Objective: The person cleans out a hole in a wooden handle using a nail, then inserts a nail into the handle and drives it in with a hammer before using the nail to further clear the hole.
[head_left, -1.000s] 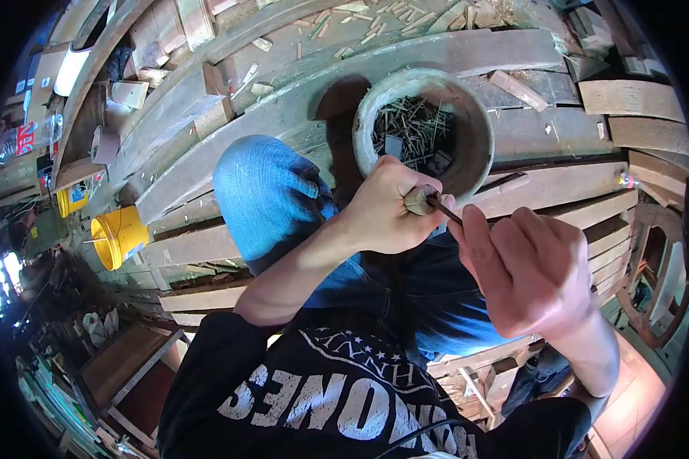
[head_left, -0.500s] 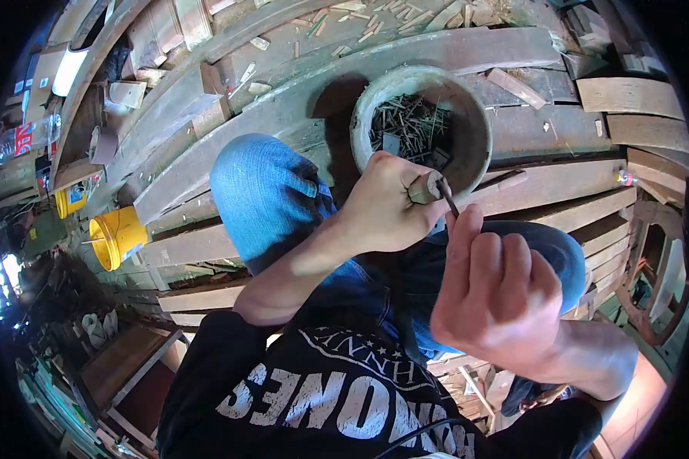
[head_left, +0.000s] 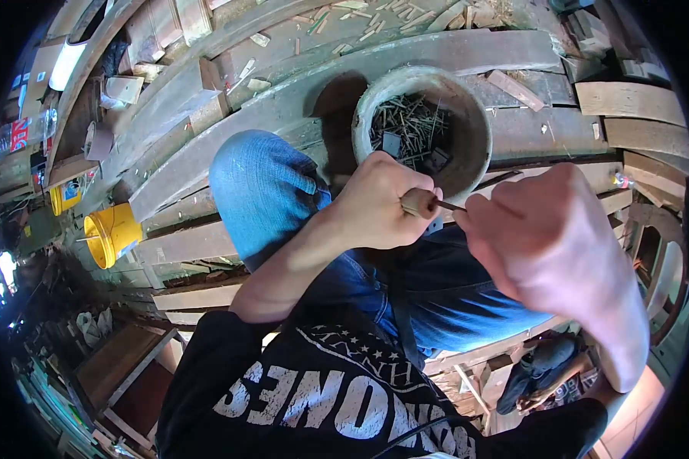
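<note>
My left hand (head_left: 383, 203) is closed around a short wooden handle (head_left: 419, 203), whose end sticks out past the thumb side. From that end a thin dark metal rod (head_left: 452, 206) runs across to my right hand (head_left: 536, 222). The fingers of my right hand are closed on the rod's other end and hide it. Just beyond my left hand stands a round, worn bucket (head_left: 473, 130). Inside it lies a heap of nails (head_left: 409, 126), with a small grey block (head_left: 391, 144) among them. Both hands are above my lap, over my jeans.
Long wooden planks (head_left: 306, 99) surround the bucket, with wood offcuts (head_left: 383, 15) scattered at the far side. A yellow bucket (head_left: 113, 236) stands at the left. Another person (head_left: 547, 371) is partly visible at the lower right. Stacked boards (head_left: 643, 134) lie at the right.
My right hand has moved up and to the right and turned over, staying on the rod. The rod now lies more level, and the wooden handle in my left hand has tilted.
</note>
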`<act>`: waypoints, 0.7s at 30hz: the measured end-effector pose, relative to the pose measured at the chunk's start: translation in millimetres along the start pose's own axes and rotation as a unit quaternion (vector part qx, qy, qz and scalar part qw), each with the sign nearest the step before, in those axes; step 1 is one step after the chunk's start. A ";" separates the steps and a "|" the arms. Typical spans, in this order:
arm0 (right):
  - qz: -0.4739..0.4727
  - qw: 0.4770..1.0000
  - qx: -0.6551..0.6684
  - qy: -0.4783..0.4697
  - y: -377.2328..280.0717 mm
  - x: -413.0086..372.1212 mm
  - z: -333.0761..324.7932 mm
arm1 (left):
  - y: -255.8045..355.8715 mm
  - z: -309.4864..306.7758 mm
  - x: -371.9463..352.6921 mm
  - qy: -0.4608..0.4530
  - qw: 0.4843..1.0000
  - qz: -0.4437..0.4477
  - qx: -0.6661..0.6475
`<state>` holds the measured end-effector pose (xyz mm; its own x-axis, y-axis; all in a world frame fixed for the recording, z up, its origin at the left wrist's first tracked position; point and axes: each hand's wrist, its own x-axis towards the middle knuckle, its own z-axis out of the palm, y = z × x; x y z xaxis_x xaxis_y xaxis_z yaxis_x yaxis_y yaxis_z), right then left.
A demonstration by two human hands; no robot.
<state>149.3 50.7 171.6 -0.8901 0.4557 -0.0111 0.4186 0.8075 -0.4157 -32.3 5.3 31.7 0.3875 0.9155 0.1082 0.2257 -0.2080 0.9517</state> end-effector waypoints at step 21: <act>0.052 0.918 -0.394 0.002 -63.4 0.0 30.6 | 15.9 -5.2 8.4 0.014 0.997 -0.046 -0.060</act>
<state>117.2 -12.0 170.1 -0.8377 0.5460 -0.0103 0.5031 0.7790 0.3742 -30.2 11.5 49.2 0.3452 0.9382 0.0242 0.1500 -0.0806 0.9854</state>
